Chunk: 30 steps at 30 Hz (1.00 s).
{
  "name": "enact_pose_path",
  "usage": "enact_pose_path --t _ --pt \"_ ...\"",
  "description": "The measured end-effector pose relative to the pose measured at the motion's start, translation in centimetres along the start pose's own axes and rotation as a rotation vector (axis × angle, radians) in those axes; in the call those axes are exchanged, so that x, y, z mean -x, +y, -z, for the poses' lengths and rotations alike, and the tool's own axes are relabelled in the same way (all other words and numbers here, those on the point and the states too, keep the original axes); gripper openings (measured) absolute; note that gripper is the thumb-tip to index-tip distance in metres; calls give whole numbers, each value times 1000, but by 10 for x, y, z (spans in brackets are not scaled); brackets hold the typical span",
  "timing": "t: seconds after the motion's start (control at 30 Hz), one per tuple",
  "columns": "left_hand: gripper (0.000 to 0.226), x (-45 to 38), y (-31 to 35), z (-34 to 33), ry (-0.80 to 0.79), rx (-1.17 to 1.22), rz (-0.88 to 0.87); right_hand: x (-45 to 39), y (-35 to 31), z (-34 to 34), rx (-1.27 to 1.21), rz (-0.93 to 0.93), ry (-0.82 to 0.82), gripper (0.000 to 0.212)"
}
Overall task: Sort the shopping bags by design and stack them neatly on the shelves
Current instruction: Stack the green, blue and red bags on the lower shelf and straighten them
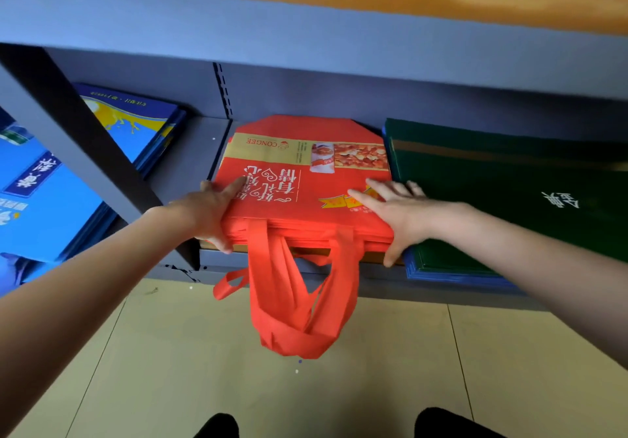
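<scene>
Red bags: a stack of red shopping bags (302, 179) lies flat on the grey shelf (190, 162), near edge at the shelf's front lip
Left hand: the left hand (210, 210) grips the stack's near left corner, thumb on top, fingers curled under the edge
Right hand: the right hand (394, 213) lies spread and flat on the near right corner, thumb down over the front edge
Handles: the red handles (299, 301) hang over the lip between the hands
Neighbours: green bags (509, 200) just right of the stack; blue bags (51, 200) well to the left
</scene>
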<state>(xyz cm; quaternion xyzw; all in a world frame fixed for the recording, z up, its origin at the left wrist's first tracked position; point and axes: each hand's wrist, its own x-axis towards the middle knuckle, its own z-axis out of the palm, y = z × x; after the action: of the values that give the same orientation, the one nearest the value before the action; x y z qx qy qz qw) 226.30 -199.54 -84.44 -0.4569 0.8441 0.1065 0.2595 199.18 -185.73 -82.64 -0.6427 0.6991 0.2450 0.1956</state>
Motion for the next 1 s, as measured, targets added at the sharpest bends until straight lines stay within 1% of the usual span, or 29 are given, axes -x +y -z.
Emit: enact_pose_path --t 0.07,0.2,0.3,0.4,0.57,0.7,0.77,0.8,0.87,0.93,1.0 --pt "133 -1 -4 1 -22 39 2 0 -6 -1 18 -19 -15 134" --pt "129 3 -1 -3 -2 115 -22 0 -3 -2 47 -47 36 130" --pt "127 6 4 -12 16 108 -11 -1 -13 -9 104 -71 21 126" --pt "118 5 5 -13 43 77 -2 -2 -17 -10 118 -73 28 125" --pt "97 -1 -8 3 47 17 -42 4 -9 7 -10 -7 91 106" --pt "96 4 -14 21 32 35 -98 25 -6 29 -34 24 194 90" --pt "100 13 -13 19 -11 9 -115 40 -7 27 14 34 199 87" --pt "103 17 -10 13 -38 -20 -110 46 -10 19 48 27 177 90" --pt "114 23 -1 0 -87 -64 -78 50 -18 -2 88 14 89 104" --pt "127 21 3 -7 -102 -71 -42 44 -18 -11 15 4 13 118" --pt "134 18 1 -5 -109 -33 -29 39 -10 -7 -72 -9 -10 124"
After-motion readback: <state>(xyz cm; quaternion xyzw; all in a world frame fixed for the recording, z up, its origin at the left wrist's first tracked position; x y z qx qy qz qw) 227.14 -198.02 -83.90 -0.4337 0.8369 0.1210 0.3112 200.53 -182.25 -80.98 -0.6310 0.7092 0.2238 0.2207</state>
